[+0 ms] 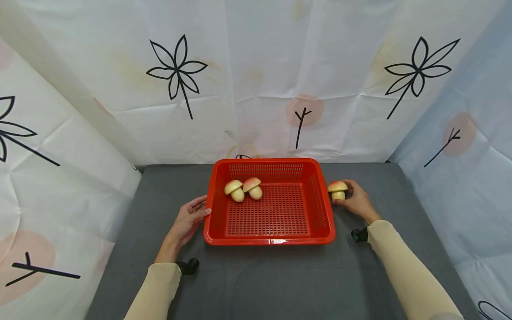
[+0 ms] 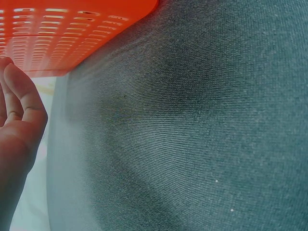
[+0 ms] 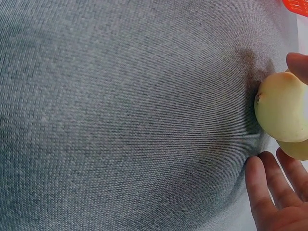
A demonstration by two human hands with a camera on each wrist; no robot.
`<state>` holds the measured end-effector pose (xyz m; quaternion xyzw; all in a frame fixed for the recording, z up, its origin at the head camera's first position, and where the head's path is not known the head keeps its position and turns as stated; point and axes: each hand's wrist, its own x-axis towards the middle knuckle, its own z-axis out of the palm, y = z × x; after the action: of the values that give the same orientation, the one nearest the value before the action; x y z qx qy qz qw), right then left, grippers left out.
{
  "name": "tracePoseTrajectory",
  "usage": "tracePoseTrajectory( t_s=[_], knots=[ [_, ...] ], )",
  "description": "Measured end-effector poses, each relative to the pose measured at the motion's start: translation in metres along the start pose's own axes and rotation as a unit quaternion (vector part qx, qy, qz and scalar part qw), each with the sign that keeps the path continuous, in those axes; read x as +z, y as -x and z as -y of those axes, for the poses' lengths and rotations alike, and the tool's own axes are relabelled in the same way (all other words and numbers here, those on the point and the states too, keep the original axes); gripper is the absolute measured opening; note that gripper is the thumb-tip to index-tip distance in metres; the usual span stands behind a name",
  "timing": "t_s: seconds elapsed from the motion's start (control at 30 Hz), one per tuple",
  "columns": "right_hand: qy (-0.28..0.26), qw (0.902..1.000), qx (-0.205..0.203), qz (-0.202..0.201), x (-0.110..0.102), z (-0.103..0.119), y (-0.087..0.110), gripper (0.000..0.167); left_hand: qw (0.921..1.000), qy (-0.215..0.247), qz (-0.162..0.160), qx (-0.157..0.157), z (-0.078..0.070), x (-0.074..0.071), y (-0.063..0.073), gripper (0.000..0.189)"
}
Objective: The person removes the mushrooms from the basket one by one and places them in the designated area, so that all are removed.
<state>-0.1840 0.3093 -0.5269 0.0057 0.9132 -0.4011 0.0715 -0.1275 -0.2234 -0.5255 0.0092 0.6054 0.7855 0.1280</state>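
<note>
A red plastic basket with slotted walls stands on the grey table. Two toy mushrooms, one with a yellowish cap and one with a pinkish cap, lie in its back left part. My left hand grips the basket's left rim, thumb on the rim; in the left wrist view its fingers lie by the slotted wall. Outside the right wall, my right hand holds a third toy mushroom between thumb and fingers, cap up. Its pale rounded stem shows in the right wrist view.
A grey cloth covers the table. White printed curtains hang behind it and on both sides. A thin dark wire shows behind the basket's back rim. Each wrist wears a small black device.
</note>
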Motion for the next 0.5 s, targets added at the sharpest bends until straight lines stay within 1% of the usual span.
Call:
tracePoseTrajectory(
  t_s=[0.13,0.33,0.5],
  knots=[
    [-0.004,1.0,0.002,0.001,-0.001,0.001,0.0,0.085,1.0,0.001,0.0,0.005,0.001,0.0,0.0,0.058],
    [-0.005,1.0,0.004,-0.002,-0.005,0.004,0.001,0.088,1.0,0.001,-0.004,-0.001,0.0,0.002,0.0,0.058],
    [0.002,1.0,0.004,-0.009,-0.011,0.012,0.001,0.09,1.0,0.001,-0.007,-0.004,0.0,0.002,0.0,0.058]
  ],
)
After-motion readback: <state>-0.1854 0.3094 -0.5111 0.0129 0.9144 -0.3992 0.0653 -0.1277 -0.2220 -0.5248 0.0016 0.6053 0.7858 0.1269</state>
